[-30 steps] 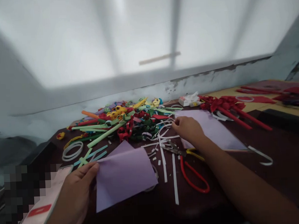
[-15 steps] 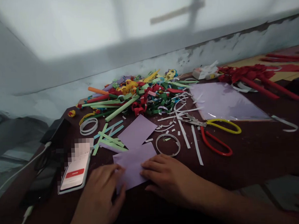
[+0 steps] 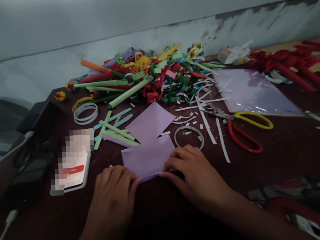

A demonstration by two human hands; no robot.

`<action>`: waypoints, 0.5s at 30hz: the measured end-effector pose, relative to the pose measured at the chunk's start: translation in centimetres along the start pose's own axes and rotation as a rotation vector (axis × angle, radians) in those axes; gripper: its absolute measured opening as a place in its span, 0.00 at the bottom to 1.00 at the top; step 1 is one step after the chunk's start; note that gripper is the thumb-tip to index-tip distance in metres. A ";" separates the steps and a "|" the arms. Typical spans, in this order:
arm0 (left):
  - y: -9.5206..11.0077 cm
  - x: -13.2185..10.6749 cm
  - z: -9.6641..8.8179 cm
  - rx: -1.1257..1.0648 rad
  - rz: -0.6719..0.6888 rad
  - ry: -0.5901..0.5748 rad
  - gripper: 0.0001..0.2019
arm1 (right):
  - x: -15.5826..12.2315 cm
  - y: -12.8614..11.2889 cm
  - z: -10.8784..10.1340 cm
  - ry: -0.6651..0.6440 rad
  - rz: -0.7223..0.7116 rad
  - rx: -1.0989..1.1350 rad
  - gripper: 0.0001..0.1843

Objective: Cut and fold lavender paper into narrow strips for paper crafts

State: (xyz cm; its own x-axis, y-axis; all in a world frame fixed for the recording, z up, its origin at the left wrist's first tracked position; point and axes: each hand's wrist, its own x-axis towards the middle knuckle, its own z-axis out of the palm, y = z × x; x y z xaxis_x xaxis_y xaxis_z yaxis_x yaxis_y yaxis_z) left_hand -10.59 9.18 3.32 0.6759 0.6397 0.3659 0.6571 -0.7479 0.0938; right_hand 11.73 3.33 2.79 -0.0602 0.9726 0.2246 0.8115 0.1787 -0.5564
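A folded purple paper (image 3: 148, 157) lies on the dark table (image 3: 283, 150) near its front edge. My left hand (image 3: 114, 192) has its curled fingertips on the paper's lower left corner. My right hand (image 3: 196, 173) pinches the paper's right edge, fingers bent over it. Both hands hold the paper down against the table. A second purple paper piece (image 3: 151, 121) lies just behind it, touching at a corner.
Scissors with red and yellow handles (image 3: 245, 130) lie to the right, a clear tape ring (image 3: 189, 137) just behind my right hand. A phone (image 3: 74, 166) lies left. A heap of coloured paper strips (image 3: 152, 76), white rings (image 3: 85, 112), a purple sheet (image 3: 251, 94) and red paper rolls (image 3: 287, 63) fill the back.
My right hand came back from the far strips to the purple paper. The paper went from lifted in my left hand to folded flat on the table under both hands.
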 end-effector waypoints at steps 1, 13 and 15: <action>-0.1 -0.1 0.0 -0.003 -0.028 -0.044 0.12 | 0.1 -0.1 0.0 -0.005 0.023 -0.002 0.04; -0.2 -1.0 0.5 -0.034 -0.102 -0.064 0.07 | 0.2 0.0 0.6 0.039 0.089 -0.036 0.06; -0.2 -1.1 0.5 -0.042 -0.101 -0.057 0.07 | 0.3 0.0 0.9 0.060 0.072 -0.092 0.06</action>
State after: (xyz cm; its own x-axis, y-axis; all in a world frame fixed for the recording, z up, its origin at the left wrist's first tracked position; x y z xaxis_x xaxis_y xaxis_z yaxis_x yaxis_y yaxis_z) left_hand -11.28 8.73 2.42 0.6253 0.7206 0.2995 0.7093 -0.6849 0.1671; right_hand 11.20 3.73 2.18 0.0332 0.9712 0.2359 0.8625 0.0915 -0.4978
